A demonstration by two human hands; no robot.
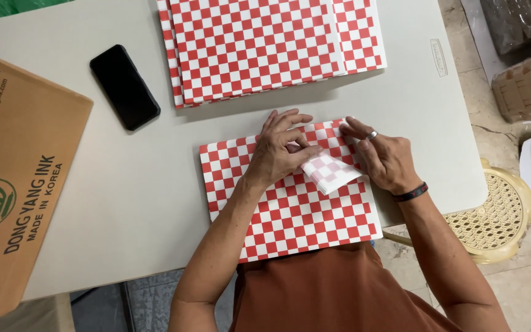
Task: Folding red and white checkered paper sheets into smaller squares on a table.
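A red-and-white checkered paper sheet [290, 212] lies on the grey table [136, 197] in front of me. Its upper right corner [330, 172] is folded inward, showing the pale underside. My left hand [278, 150] rests flat on the sheet with its fingertips pressing the folded flap. My right hand [382, 157], with a ring and a dark wristband, presses the sheet's top right edge beside the fold. Both hands touch the paper with fingers spread; neither grips it.
A stack of the same checkered sheets [265, 46] lies at the table's far side. A black phone [124, 87] lies to the left of it. A brown cardboard box [13, 178] stands at the left edge. A yellow woven stool [496, 215] stands at the right.
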